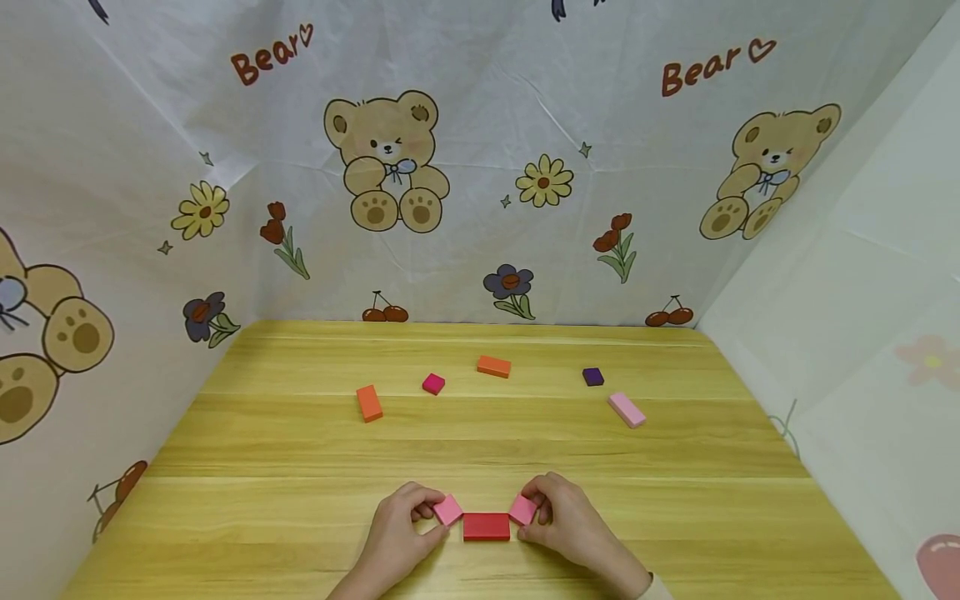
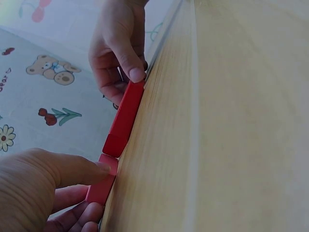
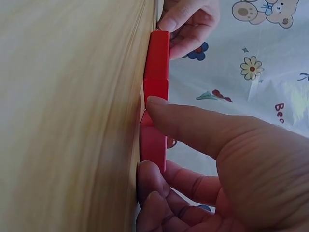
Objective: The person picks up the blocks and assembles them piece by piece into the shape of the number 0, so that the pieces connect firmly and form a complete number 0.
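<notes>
A red rectangular block (image 1: 486,527) lies flat near the front of the wooden table. At its upper left corner, my left hand (image 1: 401,529) pinches a small pink block (image 1: 448,510) between thumb and fingers, turned at an angle. My right hand (image 1: 566,521) grips a matching pink block (image 1: 522,509) at the red block's upper right corner, also angled. In the left wrist view the left pink block (image 2: 102,180) meets the end of the red block (image 2: 124,118). From the right wrist, the thumb presses one side of the right pink block (image 3: 153,145).
Farther back on the table (image 1: 300,467) lie two orange blocks, one at left (image 1: 369,403) and one mid-back (image 1: 493,367), a magenta block (image 1: 433,384), a dark purple block (image 1: 593,377) and a light pink block (image 1: 627,410). Bear-printed cloth (image 1: 480,250) rises behind.
</notes>
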